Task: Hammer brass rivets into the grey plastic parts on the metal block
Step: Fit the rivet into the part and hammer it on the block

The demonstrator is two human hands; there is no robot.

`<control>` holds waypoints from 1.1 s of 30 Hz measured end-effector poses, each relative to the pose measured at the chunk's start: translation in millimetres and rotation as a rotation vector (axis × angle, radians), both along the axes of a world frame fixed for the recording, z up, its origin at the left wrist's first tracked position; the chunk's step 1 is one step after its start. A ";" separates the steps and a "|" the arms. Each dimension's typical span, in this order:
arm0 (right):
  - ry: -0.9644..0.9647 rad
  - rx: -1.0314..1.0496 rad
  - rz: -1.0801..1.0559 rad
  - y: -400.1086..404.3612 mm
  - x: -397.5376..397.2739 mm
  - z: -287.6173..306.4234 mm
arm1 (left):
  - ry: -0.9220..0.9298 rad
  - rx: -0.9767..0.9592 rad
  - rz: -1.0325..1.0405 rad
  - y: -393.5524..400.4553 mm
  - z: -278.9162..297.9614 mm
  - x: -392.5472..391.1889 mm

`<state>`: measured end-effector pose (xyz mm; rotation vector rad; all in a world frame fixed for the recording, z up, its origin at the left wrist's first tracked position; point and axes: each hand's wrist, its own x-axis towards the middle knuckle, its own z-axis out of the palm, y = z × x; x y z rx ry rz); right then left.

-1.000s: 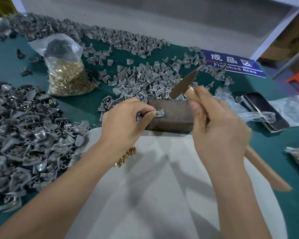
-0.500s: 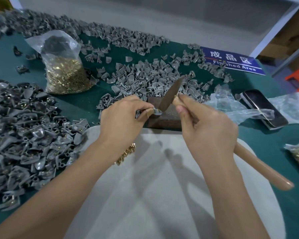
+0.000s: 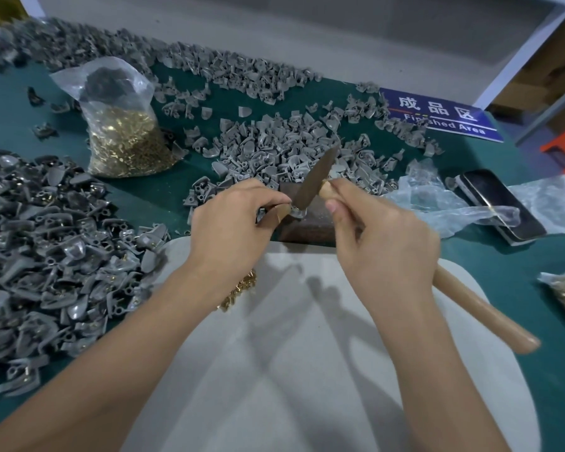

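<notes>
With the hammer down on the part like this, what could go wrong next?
1. The left hand pinches the grey part right beside the hammer head; a stray blow could hit a fingertip.
2. The part sits near the metal block's edge, so it may slip off.
3. The phone lies near the hammer's swing.

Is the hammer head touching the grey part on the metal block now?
Touching. In the head view, the hammer head meets the grey part on the block, with no gap visible.
</notes>
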<state>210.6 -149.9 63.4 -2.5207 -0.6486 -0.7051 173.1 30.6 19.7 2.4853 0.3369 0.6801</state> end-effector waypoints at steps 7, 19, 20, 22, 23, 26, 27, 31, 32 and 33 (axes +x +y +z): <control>-0.027 0.048 -0.030 -2.3 0.4 2.4 | -0.001 -0.019 -0.012 0.6 -0.5 0.0; -0.049 -0.032 -0.089 -4.8 -1.4 2.6 | -0.002 -0.068 -0.002 0.6 -0.4 -0.3; -0.066 0.038 -0.108 -4.6 -1.6 3.2 | -0.005 -0.068 -0.007 0.8 -0.1 -0.3; -0.058 0.131 -0.076 -2.0 -1.0 3.0 | -0.011 -0.052 -0.021 0.7 0.4 -0.3; -0.040 0.094 -0.032 -0.5 -0.7 2.7 | -0.011 -0.047 -0.023 0.8 0.3 -0.3; -0.015 -0.019 0.013 0.3 -3.0 1.1 | -0.013 -0.041 -0.011 1.7 -1.0 -0.4; -0.033 0.027 0.001 -0.5 -4.2 1.2 | -0.012 -0.040 -0.014 1.8 -1.2 -0.6; -0.033 0.128 0.003 1.4 -4.2 3.4 | -0.002 -0.036 -0.010 1.9 0.0 0.0; -0.009 0.047 0.009 1.6 -3.7 3.0 | -0.002 -0.042 -0.011 2.2 -0.2 -0.1; 0.007 -0.009 0.008 0.8 -3.9 2.8 | -0.003 -0.049 -0.012 2.5 -0.6 -0.5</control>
